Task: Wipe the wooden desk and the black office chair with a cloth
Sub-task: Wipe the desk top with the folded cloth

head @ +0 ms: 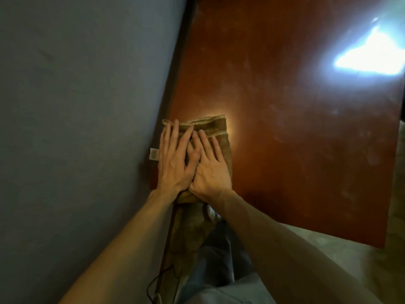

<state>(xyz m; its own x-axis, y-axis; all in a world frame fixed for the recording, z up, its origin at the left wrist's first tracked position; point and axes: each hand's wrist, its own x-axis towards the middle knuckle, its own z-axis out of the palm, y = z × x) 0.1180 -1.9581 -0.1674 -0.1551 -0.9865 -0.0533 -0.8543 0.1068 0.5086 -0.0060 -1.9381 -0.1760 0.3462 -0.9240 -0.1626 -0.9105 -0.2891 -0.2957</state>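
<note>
Cloth (215,125) seemingly folded; left hand (175,165), right hand (211,172) atop.

Readable text, brands, numbers, signs: none that you can make out in this view.

Item 1: small white tag (154,154), sticking out from the left edge of the cloth (219,137), just beside your left hand (173,165). Its face is pale and too blurred to tell whether it carries any print.
</note>
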